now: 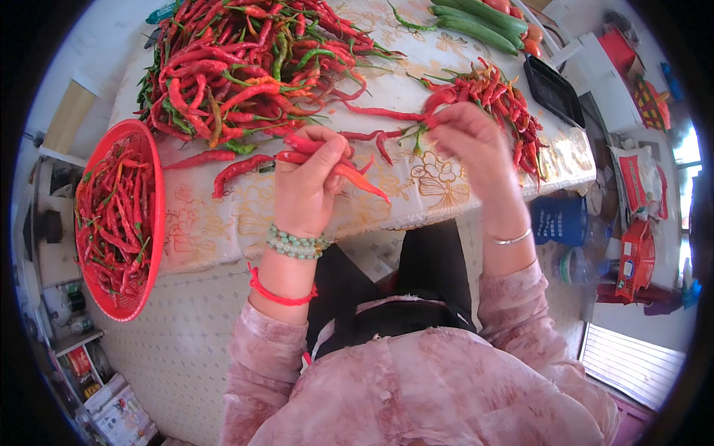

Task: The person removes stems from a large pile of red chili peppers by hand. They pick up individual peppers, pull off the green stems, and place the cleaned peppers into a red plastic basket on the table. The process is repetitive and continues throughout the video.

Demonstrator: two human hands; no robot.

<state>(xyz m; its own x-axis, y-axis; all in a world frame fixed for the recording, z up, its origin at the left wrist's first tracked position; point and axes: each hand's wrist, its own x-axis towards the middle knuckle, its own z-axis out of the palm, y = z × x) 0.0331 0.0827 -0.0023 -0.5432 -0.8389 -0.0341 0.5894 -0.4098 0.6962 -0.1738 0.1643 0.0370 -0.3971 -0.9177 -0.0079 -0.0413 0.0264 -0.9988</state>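
Several red chili peppers [360,181] are clasped in my left hand [317,161], their tips poking out past the fingers over the table's near side. My right hand [471,142], slightly blurred, has its fingertips close together beside some green stems [417,136] and a long red chili pepper [385,113]. Whether those fingers pinch anything is unclear. Just beyond it lies a smaller heap of red chili peppers [499,95]. A large pile of red and some green chili peppers [223,72] spreads over the table beyond my left hand.
A red plastic basket [159,184] of chili peppers stands at the table's left edge. Green zucchini-like vegetables [479,30], tomatoes [534,33] and a black tray [552,92] are at the far right. The patterned tablecloth [217,223] hangs over the near edge. A blue bin [559,220] stands below right.
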